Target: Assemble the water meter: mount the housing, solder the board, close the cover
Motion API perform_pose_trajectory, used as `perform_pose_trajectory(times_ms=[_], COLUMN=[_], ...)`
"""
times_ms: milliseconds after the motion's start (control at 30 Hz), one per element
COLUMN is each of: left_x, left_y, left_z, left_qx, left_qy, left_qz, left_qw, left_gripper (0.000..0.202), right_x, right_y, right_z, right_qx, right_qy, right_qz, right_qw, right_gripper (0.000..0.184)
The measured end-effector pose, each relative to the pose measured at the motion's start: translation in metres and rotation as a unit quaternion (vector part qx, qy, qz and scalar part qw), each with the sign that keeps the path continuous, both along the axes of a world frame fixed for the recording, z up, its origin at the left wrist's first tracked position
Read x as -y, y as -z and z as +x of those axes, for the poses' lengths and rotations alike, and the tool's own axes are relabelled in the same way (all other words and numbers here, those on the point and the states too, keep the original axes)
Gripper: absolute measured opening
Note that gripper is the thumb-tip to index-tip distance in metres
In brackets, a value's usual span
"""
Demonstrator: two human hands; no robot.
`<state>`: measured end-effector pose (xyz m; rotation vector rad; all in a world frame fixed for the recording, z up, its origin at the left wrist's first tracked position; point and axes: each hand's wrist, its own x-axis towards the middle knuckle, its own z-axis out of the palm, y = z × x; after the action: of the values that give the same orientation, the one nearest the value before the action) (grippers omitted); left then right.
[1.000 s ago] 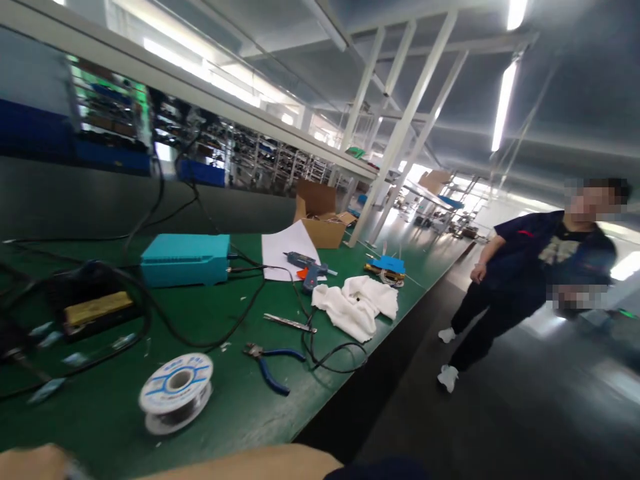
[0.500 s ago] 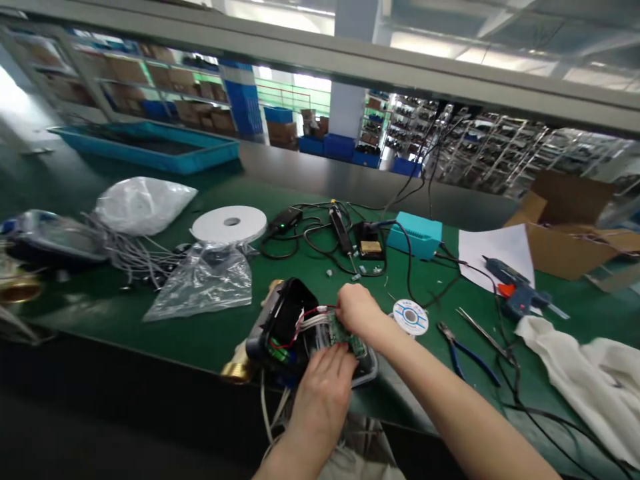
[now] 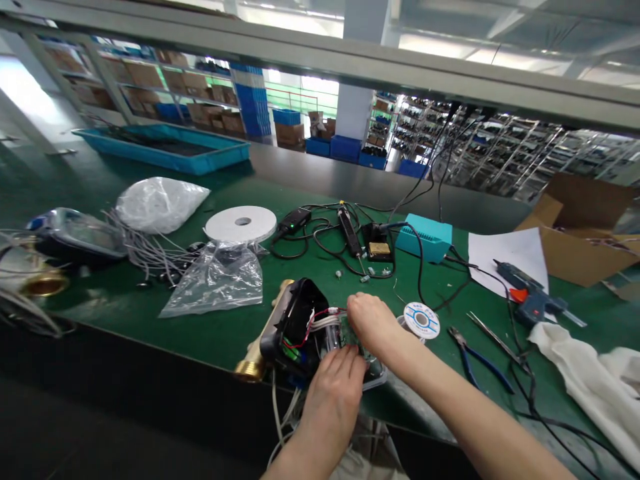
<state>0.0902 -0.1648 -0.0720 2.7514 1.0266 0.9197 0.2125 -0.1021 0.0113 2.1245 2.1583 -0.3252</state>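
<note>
An open black meter housing with brass fittings lies at the near edge of the green bench. Red and white wires run from it to a small circuit board mostly hidden under my hands. My left hand rests on the board from the near side, fingers together. My right hand is curled over the board's far side, fingers closed on it. A solder spool sits just right of my right hand.
Blue-handled pliers, tweezers, a glue gun and a white cloth lie to the right. A teal soldering station, cables, a tape roll, plastic bags and a blue tray sit behind and left.
One second ago the view pointed right along the bench at a standing person. It swung back to the meter housing, and my hands have stayed on the circuit board since.
</note>
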Motion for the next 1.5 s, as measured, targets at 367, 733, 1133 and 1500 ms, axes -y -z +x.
perform_pose_trajectory(times_ms=[367, 733, 1133, 1500], left_x=[-0.086, -0.185, -0.189, -0.178], left_y=[-0.133, -0.108, -0.090, -0.112], left_z=[-0.008, 0.046, 0.054, 0.040], left_qx=[-0.150, -0.426, -0.464, -0.375], left_qy=[-0.043, 0.015, 0.025, 0.057], left_qz=[-0.064, -0.275, -0.312, -0.219], left_qw=[0.986, 0.861, 0.829, 0.899], left_gripper=[0.027, 0.025, 0.028, 0.022], right_x=[-0.042, -0.048, -0.043, -0.037], right_y=[0.008, 0.039, 0.036, 0.044], right_z=[0.034, 0.027, 0.028, 0.034], right_qx=[-0.043, -0.106, -0.160, -0.211], right_qy=[0.083, 0.137, 0.156, 0.142], right_qz=[-0.008, -0.017, -0.001, 0.078], right_qw=[0.996, 0.985, 0.975, 0.964], right_gripper=[0.026, 0.029, 0.029, 0.028])
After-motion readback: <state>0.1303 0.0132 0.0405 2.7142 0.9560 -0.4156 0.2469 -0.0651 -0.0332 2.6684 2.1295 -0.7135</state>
